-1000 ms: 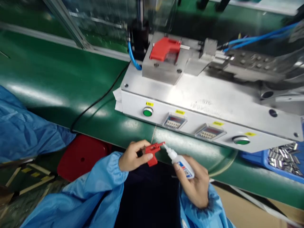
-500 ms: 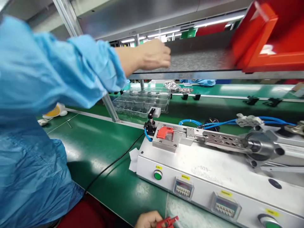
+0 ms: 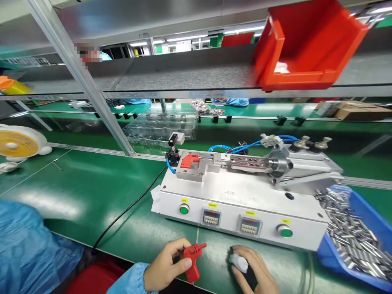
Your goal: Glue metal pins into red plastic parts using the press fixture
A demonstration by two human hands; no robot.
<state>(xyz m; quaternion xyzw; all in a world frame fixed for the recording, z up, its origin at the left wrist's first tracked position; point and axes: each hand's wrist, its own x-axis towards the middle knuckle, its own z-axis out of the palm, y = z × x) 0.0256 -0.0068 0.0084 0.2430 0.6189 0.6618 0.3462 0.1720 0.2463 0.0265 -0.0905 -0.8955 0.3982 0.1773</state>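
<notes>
Head view: both hands down at the near edge of the green surface [image 3: 76, 192], each with something in it.

The left hand [image 3: 167, 265] has its fingers closed round a red plastic part [image 3: 193, 257], held upright just off the near edge, left of centre. Right next to it, the right hand [image 3: 255, 271] is curled over a white-tipped bottle [image 3: 240, 263], mostly hidden under the fingers. Just beyond both sits a silver machine box [image 3: 239, 204] with green buttons and two small displays, and a second red piece [image 3: 190, 161] is seated in its fixture on top. A blue bin of metal bits [image 3: 361, 241] is touching its right end. A black cable [image 3: 128, 210] runs off to the left, and a red bin [image 3: 306, 45] sits on the shelf overhead.
</notes>
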